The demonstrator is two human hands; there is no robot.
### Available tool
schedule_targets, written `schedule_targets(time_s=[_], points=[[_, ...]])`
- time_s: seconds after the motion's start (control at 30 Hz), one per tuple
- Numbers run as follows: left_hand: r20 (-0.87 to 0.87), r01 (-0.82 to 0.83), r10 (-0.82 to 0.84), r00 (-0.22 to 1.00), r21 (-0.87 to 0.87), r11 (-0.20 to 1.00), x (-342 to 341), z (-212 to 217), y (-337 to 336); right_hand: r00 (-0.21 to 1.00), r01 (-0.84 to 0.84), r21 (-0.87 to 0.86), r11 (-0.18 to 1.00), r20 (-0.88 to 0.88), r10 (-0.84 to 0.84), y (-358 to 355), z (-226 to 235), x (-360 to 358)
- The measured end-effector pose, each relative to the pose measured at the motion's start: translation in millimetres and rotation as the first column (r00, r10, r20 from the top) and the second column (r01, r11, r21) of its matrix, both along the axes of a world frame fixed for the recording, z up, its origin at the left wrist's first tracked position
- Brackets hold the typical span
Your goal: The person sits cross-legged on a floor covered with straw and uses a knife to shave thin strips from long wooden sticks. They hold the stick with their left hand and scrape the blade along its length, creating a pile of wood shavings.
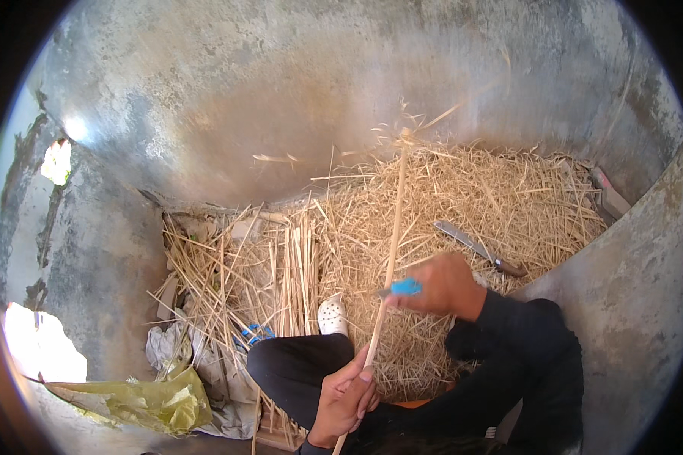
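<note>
My left hand (345, 400) is closed around the lower part of a long pale stick (397, 220), which looks like split bamboo. The stick slants up and away from me, with curled shavings at its far tip. In my right hand (449, 282), slightly blurred, is a small knife with a blue handle (406, 287). Its short blade points left and lies across the stick, at or very near its surface, above my left hand. Part of the handle is hidden by my right fingers.
Heaped shavings (501, 189) cover the floor ahead and to the right, with a wooden-handled large knife (478, 246) on them. Several cut strips (300, 262) lie left of centre, near a white clog (332, 317). A yellow-green plastic sack (163, 402) sits lower left. Concrete walls (319, 83) enclose the space.
</note>
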State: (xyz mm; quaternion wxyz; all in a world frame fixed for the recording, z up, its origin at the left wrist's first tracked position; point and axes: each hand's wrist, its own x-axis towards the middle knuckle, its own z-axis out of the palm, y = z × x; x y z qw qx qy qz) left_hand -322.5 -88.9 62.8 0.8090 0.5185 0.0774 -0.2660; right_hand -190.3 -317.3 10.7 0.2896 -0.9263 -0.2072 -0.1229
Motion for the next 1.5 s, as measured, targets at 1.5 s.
schedule_targets(time_s=[1.5], points=[[-0.005, 0.093, -0.093, 0.996, 0.156, 0.983, -35.4, -6.3, 12.6, 0.896, 0.439, 0.023, 0.898, -0.086, -0.436, -87.4, -19.8, 73.1]])
